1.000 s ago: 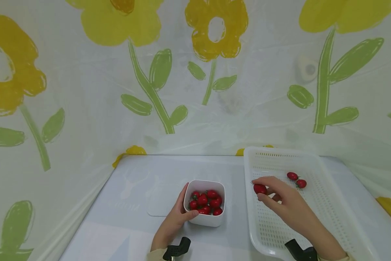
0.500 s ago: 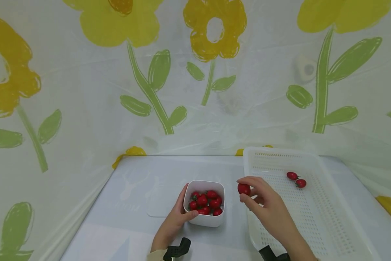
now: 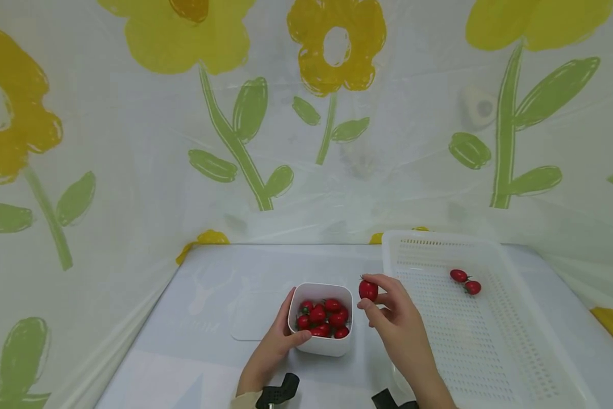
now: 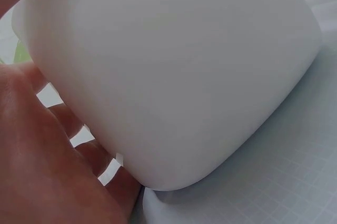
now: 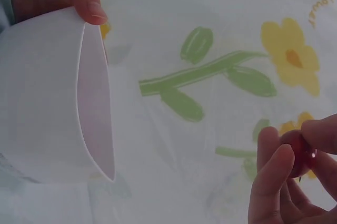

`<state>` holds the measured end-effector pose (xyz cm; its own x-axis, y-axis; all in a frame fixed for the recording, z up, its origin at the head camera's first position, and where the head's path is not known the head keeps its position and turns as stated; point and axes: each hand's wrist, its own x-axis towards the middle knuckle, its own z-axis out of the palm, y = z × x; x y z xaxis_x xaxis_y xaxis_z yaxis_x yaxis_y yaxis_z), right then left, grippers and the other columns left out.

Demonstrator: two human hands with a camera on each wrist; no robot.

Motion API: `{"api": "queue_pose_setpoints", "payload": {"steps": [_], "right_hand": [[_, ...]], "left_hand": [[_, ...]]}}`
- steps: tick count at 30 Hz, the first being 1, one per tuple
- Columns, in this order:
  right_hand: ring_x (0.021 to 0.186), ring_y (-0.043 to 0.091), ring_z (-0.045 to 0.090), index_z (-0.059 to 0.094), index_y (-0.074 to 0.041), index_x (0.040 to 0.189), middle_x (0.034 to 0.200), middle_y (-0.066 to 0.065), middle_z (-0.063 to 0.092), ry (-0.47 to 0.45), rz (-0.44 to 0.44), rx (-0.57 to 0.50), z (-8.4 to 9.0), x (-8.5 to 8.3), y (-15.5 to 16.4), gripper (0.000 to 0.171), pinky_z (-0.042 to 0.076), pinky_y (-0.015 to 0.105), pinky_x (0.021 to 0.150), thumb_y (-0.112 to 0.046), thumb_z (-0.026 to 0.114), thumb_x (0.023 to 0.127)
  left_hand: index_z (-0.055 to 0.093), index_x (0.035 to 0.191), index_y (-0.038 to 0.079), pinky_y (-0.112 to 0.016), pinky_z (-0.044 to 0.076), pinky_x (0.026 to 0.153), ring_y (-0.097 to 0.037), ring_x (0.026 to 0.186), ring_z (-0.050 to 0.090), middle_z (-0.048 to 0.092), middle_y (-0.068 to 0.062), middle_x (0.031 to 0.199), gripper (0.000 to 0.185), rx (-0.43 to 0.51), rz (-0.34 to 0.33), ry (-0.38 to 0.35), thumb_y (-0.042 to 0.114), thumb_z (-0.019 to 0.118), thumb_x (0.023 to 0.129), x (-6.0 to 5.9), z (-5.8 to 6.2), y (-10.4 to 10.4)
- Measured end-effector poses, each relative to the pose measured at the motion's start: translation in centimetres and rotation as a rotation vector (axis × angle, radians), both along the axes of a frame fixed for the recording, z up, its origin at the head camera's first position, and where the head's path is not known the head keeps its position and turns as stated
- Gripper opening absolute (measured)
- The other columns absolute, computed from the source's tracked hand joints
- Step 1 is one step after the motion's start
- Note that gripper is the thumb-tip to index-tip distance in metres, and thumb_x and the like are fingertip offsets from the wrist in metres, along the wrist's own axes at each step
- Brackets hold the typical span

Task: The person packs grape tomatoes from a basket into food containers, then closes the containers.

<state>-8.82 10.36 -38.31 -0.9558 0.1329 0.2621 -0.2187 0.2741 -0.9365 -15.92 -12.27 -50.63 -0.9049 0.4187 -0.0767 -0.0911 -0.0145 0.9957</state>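
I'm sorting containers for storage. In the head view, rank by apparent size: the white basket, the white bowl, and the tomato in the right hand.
1. white basket, clearly largest
2. white bowl
3. tomato, pinched in the right hand, smallest

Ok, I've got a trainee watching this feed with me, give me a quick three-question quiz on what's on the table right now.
1. True or false: the right hand pinches a single cherry tomato in the air between the white tub and the white basket.
2. How many loose tomatoes lie in the basket?
A) none B) two C) five
3. What is the left hand doing?

Key
1. True: the tomato sits between the fingertips, just right of the tub's rim.
2. B: two, side by side toward the basket's far end.
3. It holds the tub by its left side, thumb on the near wall; the tub holds a heap of red tomatoes.
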Motion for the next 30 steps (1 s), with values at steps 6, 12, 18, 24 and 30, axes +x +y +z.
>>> {"api": "queue_pose_setpoints", "payload": {"steps": [6, 12, 18, 24, 30], "right_hand": [[0.072, 0.014, 0.059, 0.052, -0.034, 0.116, 0.103, -0.007, 0.052, -0.063, -0.016, 0.018, -0.2, 0.0, -0.3, 0.035, 0.05, 0.029, 0.061, -0.029, 0.062, 0.083], [0.071, 0.015, 0.059, 0.052, -0.03, 0.118, 0.102, -0.006, 0.054, -0.045, 0.003, -0.016, -0.3, -0.2, -0.8, 0.038, 0.05, 0.029, 0.06, -0.03, 0.063, 0.082], [0.083, 0.02, 0.058, 0.054, -0.03, 0.115, 0.105, 0.0, 0.056, -0.099, 0.054, -0.192, -0.8, -0.3, -1.9, 0.037, 0.051, 0.031, 0.061, -0.026, 0.066, 0.08], [0.088, 0.023, 0.058, 0.051, -0.03, 0.117, 0.112, -0.002, 0.052, -0.111, 0.09, -0.191, -1.6, -0.4, -3.0, 0.038, 0.051, 0.033, 0.063, -0.025, 0.065, 0.082], [0.083, 0.016, 0.055, 0.052, -0.034, 0.116, 0.112, -0.009, 0.049, -0.107, 0.058, -0.049, -2.7, -0.8, -3.7, 0.039, 0.046, 0.025, 0.054, -0.017, 0.063, 0.083]], "left_hand": [[0.014, 0.138, 0.044, -0.052, 0.016, 0.102, -0.021, 0.132, 0.01, 0.016, 0.011, 0.143, 0.077, 0.008, -0.011, -0.003, 0.021, 0.062, 0.082, 0.0, 0.1, 0.2], [0.014, 0.138, 0.045, -0.051, 0.02, 0.102, -0.021, 0.131, 0.013, 0.017, 0.01, 0.143, 0.077, 0.005, -0.004, -0.004, 0.021, 0.062, 0.082, -0.1, 0.2, 0.1], [0.014, 0.138, 0.045, -0.051, 0.023, 0.1, -0.022, 0.131, 0.014, 0.018, 0.01, 0.142, 0.077, -0.016, 0.002, -0.008, 0.023, 0.063, 0.081, -0.2, 0.3, -0.2], [0.015, 0.137, 0.045, -0.054, 0.022, 0.1, -0.024, 0.131, 0.014, 0.018, 0.01, 0.142, 0.077, -0.023, 0.009, -0.014, 0.024, 0.063, 0.082, -0.2, 0.3, -0.4], [0.014, 0.138, 0.044, -0.052, 0.023, 0.1, -0.023, 0.131, 0.015, 0.019, 0.01, 0.142, 0.077, -0.017, -0.005, -0.013, 0.024, 0.062, 0.082, -0.2, 0.4, -0.2]]}}
